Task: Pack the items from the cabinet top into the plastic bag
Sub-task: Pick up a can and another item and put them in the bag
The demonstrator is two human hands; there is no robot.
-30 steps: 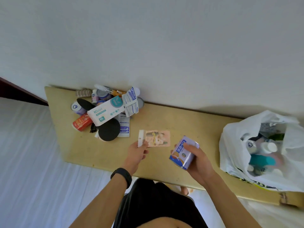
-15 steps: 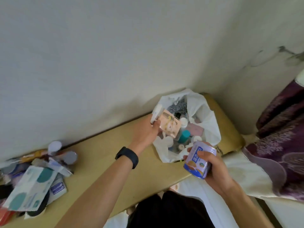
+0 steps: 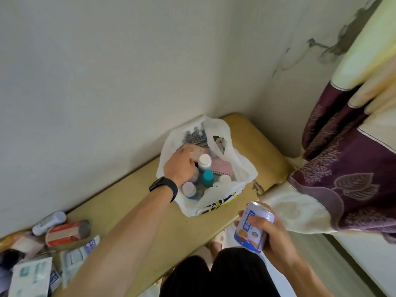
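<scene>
A white plastic bag (image 3: 242, 168) stands open at the right end of the yellow cabinet top (image 3: 137, 194). It holds white-capped bottles, a teal-capped bottle (image 3: 208, 177) and a pink notebook (image 3: 221, 168). My left hand (image 3: 181, 166), with a black watch on the wrist, reaches into the bag's mouth and grips a pink illustrated card (image 3: 196, 152) down among the items. My right hand (image 3: 267, 234) holds a blue and white can (image 3: 251, 228) in front of the cabinet edge, below the bag.
A pile of loose items lies at the cabinet's left end: a red and white tube (image 3: 66, 232), a white bottle (image 3: 49, 222), white boxes (image 3: 30, 277) and sachets. The wall runs behind. A purple patterned curtain (image 3: 347, 168) hangs at the right.
My left hand carried the card from the cabinet top over to the bag and has pushed it down inside. My right hand keeps hold of the can. The view swung right.
</scene>
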